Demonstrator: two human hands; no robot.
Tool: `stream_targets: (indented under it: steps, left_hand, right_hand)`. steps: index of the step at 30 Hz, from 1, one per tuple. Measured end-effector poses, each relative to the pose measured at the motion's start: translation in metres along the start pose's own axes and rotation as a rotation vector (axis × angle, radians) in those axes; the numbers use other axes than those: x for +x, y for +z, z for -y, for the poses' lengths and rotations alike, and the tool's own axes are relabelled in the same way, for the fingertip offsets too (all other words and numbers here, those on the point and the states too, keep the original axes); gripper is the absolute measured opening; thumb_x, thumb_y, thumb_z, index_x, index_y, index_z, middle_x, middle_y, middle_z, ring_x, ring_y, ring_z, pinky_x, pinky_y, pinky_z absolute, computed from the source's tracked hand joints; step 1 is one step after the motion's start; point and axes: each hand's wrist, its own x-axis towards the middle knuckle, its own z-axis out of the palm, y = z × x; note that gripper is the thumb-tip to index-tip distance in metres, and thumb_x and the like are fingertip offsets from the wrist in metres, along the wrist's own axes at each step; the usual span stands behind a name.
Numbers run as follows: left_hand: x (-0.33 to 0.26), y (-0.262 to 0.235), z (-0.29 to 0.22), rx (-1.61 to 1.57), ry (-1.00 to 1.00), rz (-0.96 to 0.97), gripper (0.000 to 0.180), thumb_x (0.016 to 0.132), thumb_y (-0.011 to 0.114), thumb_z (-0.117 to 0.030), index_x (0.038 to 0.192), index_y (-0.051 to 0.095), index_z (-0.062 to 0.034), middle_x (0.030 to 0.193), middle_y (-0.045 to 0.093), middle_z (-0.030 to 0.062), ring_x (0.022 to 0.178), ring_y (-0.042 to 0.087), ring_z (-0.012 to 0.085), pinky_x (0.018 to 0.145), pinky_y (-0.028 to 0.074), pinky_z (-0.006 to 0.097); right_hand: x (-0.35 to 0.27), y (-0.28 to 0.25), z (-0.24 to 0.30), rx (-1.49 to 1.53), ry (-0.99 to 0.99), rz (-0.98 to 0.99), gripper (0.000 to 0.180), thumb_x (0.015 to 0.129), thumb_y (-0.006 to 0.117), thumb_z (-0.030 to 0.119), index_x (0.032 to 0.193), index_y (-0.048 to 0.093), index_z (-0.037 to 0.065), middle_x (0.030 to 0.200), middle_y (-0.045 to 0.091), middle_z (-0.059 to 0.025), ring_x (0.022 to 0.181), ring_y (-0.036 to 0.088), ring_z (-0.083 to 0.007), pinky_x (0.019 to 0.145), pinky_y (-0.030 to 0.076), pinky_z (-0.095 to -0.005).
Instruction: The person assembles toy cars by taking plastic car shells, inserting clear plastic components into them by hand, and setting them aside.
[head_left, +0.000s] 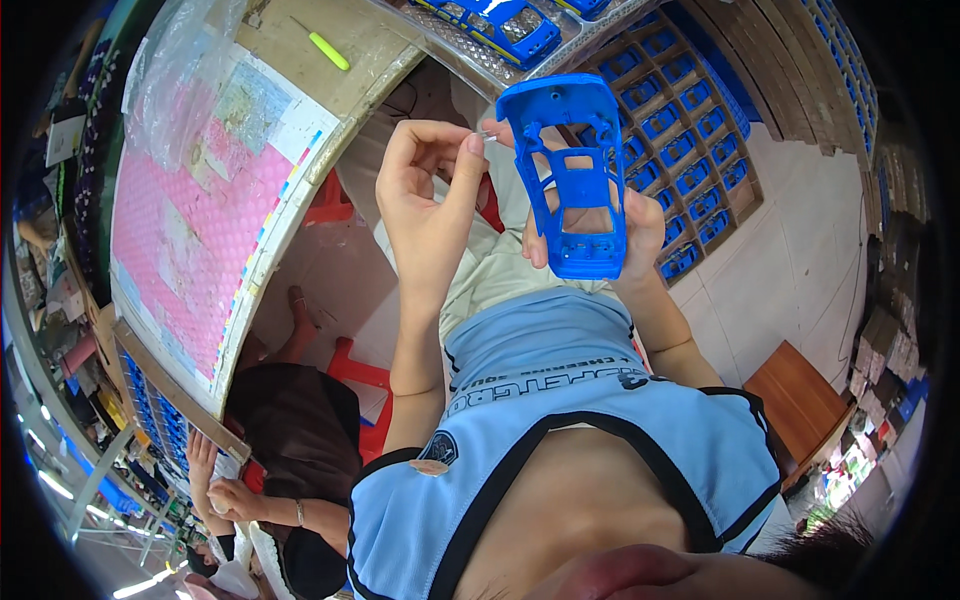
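My right hand (640, 238) grips a blue plastic toy car body shell (581, 190) by its lower end. The shell is held up in front of my lap with its hollow inside and window openings facing me. To its left, my left hand (438, 205) pinches a small clear plastic piece (487, 135) between thumb and forefinger. That piece is close to the shell's upper left edge; whether the two touch, I cannot tell. Some of my right fingers are hidden behind the shell.
On the left, a worktable (390, 78) bears a pink patterned sheet (190, 235), a clear plastic bag (185, 85) and a yellow-green handled tool (328, 50). Blue car bodies (515, 38) lie at the top. A divided tray (745, 205) holds several more. A co-worker's hands (232, 498) are lower left.
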Motion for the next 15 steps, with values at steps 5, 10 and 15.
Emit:
stream_targets:
  steps: [5, 10, 15]
  left_hand:
    - [0.002, -0.007, -0.009, 0.300, 0.134, 0.048, 0.009, 0.081, 0.061, 0.000, 0.090, 0.058, 0.0011, 0.081, 0.059, 0.0048, 0.075, 0.054, 0.0088, 0.066, 0.042, 0.020]
    - [0.005, -0.011, -0.015, 0.511, 0.254, 0.109, 0.010, 0.074, 0.062, 0.001, 0.084, 0.060, -0.0005, 0.073, 0.058, 0.0078, 0.065, 0.058, 0.0153, 0.059, 0.043, 0.025]
    - [0.010, -0.014, -0.009, 0.703, 0.454, -0.022, 0.008, 0.074, 0.063, 0.002, 0.080, 0.059, 0.0007, 0.073, 0.056, 0.0035, 0.063, 0.047, 0.0096, 0.059, 0.039, 0.023]
  right_hand:
    - [0.001, 0.000, -0.001, -0.032, 0.009, -0.029, 0.070, 0.085, 0.041, 0.040, 0.134, 0.025, -0.007, 0.110, 0.055, -0.0213, 0.074, 0.061, -0.0260, 0.070, 0.049, -0.0331]
    - [0.000, 0.002, 0.000, -0.061, 0.036, -0.044, 0.069, 0.085, 0.041, 0.040, 0.133, 0.027, -0.007, 0.109, 0.055, -0.0215, 0.074, 0.061, -0.0259, 0.069, 0.049, -0.0327]
    - [0.002, 0.012, -0.003, -0.012, 0.053, -0.107, 0.068, 0.085, 0.040, 0.041, 0.134, 0.028, -0.004, 0.115, 0.052, -0.0202, 0.074, 0.061, -0.0259, 0.069, 0.049, -0.0331]
